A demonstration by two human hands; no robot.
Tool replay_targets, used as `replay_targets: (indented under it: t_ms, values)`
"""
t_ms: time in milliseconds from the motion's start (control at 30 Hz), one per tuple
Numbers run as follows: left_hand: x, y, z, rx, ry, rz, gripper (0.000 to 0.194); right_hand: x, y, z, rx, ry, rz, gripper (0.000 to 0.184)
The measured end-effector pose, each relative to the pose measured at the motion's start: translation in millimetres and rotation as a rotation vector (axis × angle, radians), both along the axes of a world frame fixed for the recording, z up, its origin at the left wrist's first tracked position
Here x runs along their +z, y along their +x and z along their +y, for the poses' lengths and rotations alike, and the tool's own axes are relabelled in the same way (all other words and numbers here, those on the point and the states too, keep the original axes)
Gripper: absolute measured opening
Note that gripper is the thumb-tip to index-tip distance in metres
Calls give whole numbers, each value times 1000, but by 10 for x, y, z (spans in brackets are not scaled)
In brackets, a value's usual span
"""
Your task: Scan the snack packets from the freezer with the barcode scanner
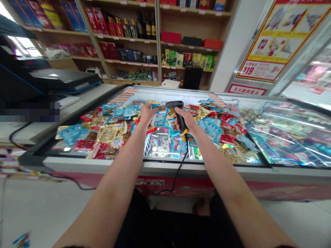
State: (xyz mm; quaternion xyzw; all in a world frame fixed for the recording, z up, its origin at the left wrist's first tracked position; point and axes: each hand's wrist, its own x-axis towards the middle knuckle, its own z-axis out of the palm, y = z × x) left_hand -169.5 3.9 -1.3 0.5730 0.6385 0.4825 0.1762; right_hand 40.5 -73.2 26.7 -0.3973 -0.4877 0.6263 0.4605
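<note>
Black cloth covers your legs (170, 227), close to the red-fronted chest freezer (85, 164), so both forearms (119, 179) can reach well over its top. A black cord (176, 175) droops in a loose curve down the freezer's front, and that slack probably lets the handheld scanner (174, 104) sit freely in your right hand (186, 120). That hand is wrapped around the grip, fingers curled round one side and thumb up near the head, which likely steadies the scanner above the freezer. Just beside it, your left hand (147, 113) seems to pinch a small packet (156, 106) between thumb and fingertips, over the middle of the freezer; holding it by one end perhaps leaves more of its wrapper uncovered, though blur hides the exact contact. Blue, red and gold packets lie in a left heap (107, 134) and a right heap (210, 127), and the strip between them, where a white wire rack (148, 144) shows, appears to give your hands working room. Off to your left, a pale counter (18, 132) carries a flat-topped dark device (64, 77). Farther back, shelves (129, 36) hold bottles (148, 26) in rows, presumably for display, and a red-and-yellow poster (261, 70) faces the room at right, probably for passers-by.
</note>
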Motion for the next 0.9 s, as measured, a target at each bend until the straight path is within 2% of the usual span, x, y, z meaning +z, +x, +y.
replay_targets:
  t_ms: [300, 467, 633, 800, 900]
  values:
    - [-34, -32, 44, 10, 31, 12, 33, 53, -2, -39, -15, -28, 2, 41]
    - [-112, 0, 147, 17, 58, -92, 22, 51, 66, -19, -62, 7, -5, 37]
    - [-84, 167, 136, -31, 37, -306, 18, 44, 224, 24, -140, 80, 2, 33]
    - [61, 383, 38, -53, 4, -633, 22, 99, 424, 16, -268, 82, 27, 36]
    - [133, 569, -4, -110, -3, -788, 30, 122, 536, 13, -358, 89, 63, 37]
